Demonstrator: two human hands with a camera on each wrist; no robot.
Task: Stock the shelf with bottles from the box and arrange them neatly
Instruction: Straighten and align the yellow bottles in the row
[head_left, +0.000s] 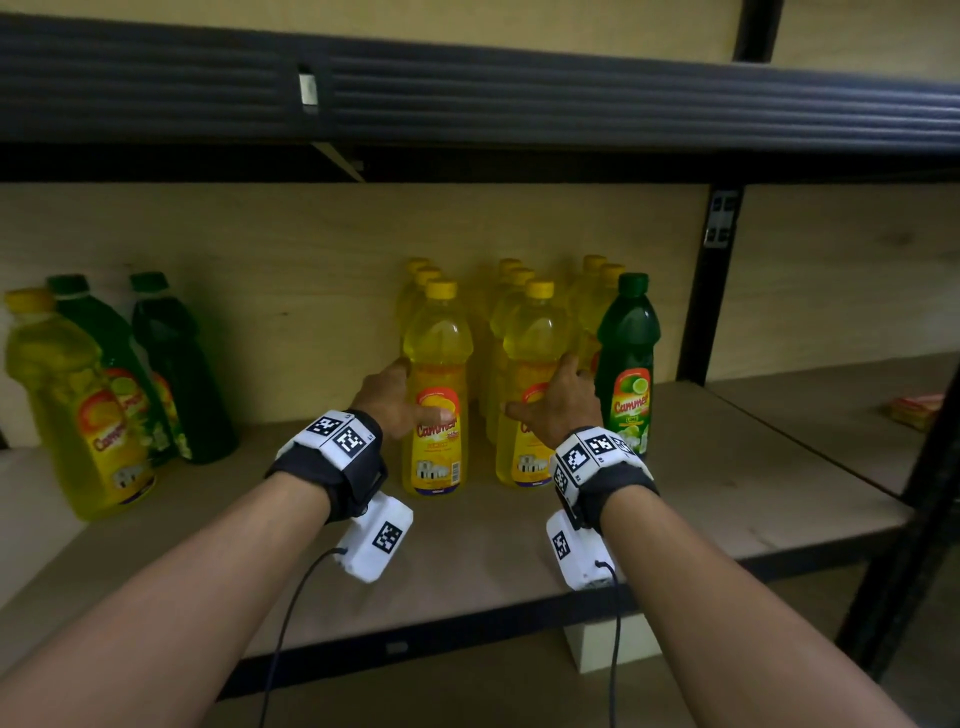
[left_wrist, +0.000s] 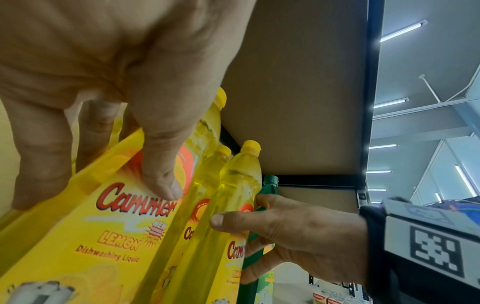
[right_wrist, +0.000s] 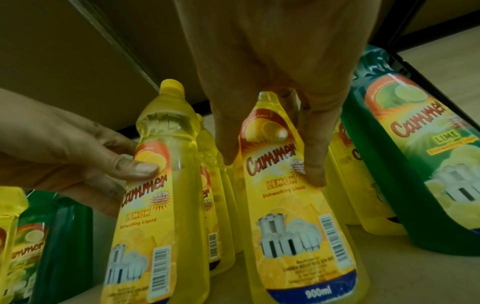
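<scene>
Yellow lemon dish-liquid bottles stand in three rows on the wooden shelf (head_left: 493, 566). My left hand (head_left: 422, 394) grips the front bottle of the left row (head_left: 437, 457), thumb across its label. My right hand (head_left: 543, 387) grips the front bottle of the middle row (head_left: 522, 457). Both bottles stand upright on the board. The left wrist view shows my left hand (left_wrist: 98, 185) on its bottle (left_wrist: 103, 236). In the right wrist view my right hand (right_wrist: 272, 168) wraps round the label of its bottle (right_wrist: 285, 216). No box is in view.
A green lime bottle (head_left: 628, 364) stands right beside the right-hand bottle. At the far left stand a yellow bottle (head_left: 78, 405) and two green ones (head_left: 176, 374). The upper shelf (head_left: 467, 88) hangs low overhead. A black upright (head_left: 706, 291) bounds the bay on the right.
</scene>
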